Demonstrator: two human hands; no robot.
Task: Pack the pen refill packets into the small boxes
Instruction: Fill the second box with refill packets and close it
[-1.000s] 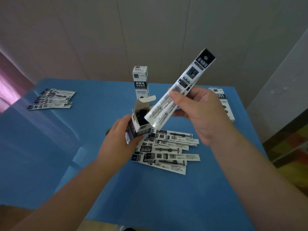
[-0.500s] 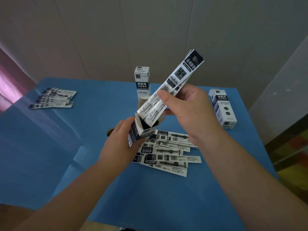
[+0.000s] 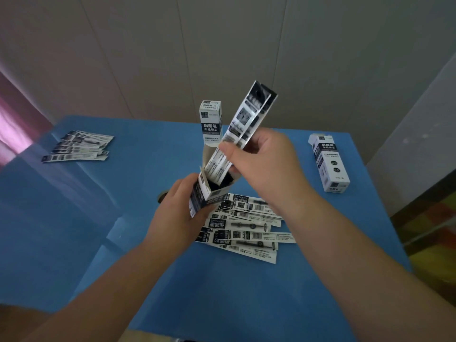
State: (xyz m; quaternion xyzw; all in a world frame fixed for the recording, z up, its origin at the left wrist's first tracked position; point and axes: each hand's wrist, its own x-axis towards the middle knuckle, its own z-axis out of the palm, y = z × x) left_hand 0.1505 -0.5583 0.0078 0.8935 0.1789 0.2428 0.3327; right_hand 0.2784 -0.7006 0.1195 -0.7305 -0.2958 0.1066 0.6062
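Refill packets (image 3: 243, 129) pinched in right hand (image 3: 261, 166), ends inside left hand's (image 3: 177, 213) gripped open box (image 3: 207, 193).

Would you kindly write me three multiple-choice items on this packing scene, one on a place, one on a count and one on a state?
1. Where does the smaller pile of packets lie?
A. far left of the table
B. inside the lying box
C. under the right arm

2. How many small boxes are in view?
A. one
B. three
C. five

3. What state is the held box in?
A. sealed
B. crushed flat
C. open at the top

Answers:
1 A: the smaller pile of packets sits far left on the blue table.
2 B: the held box, the upright box and the lying box.
3 C: its flap stands up while the right hand slides refill packets in; the left hand holds it.
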